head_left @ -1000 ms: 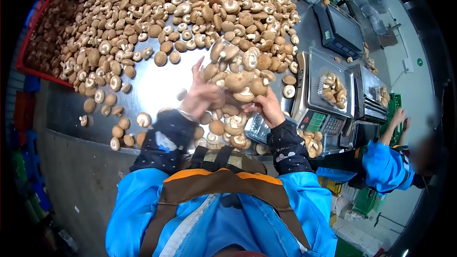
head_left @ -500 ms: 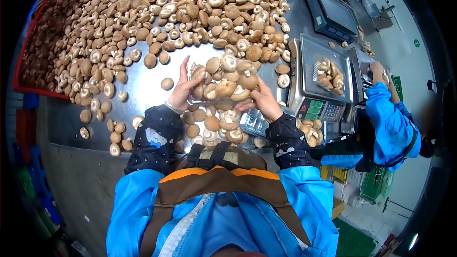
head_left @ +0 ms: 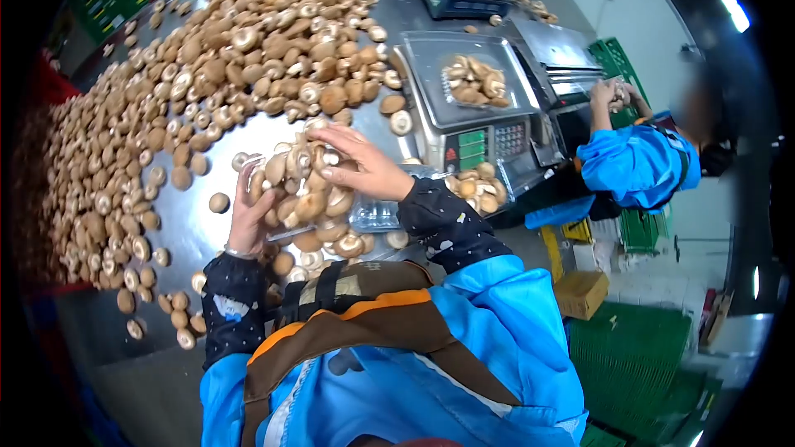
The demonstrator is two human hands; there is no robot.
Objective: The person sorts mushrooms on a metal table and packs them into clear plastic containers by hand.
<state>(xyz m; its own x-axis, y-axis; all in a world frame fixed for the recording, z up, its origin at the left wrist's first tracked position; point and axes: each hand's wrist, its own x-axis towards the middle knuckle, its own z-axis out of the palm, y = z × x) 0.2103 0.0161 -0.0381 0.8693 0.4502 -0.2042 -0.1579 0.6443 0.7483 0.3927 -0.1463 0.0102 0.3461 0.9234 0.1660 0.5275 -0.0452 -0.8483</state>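
Gripping one end of a clear plastic punnet (head_left: 288, 233), the left hand (head_left: 248, 213) shows in my head view with fingers up the outer side and thumb across the near face, clamped on the plastic. Contents: shiitake mushrooms (head_left: 302, 182), heaped high, caps and stems turned every way. Right hand (head_left: 364, 164): fingers and thumb spread over the heap at the opposite side, touching mushrooms; I cannot tell whether it also grips the wall. Position: above the steel table (head_left: 189, 232), in front of the wearer's chest. Orientation: open top toward my camera; with the rim largely covered, the long axis seems to run from hand to hand, rising slightly rightward. Partly under the right forearm: one clear plastic tray (head_left: 373, 213). Beyond the hands: one broad mushroom pile (head_left: 248, 66). To the right: one digital scale (head_left: 508, 139), keypad toward the wearer, bearing a filled punnet (head_left: 476, 83) with its longer side running roughly left to right. By the scale's near edge: a further mushroom batch (head_left: 478, 189). Far right: one co-worker (head_left: 638, 165) in blue.
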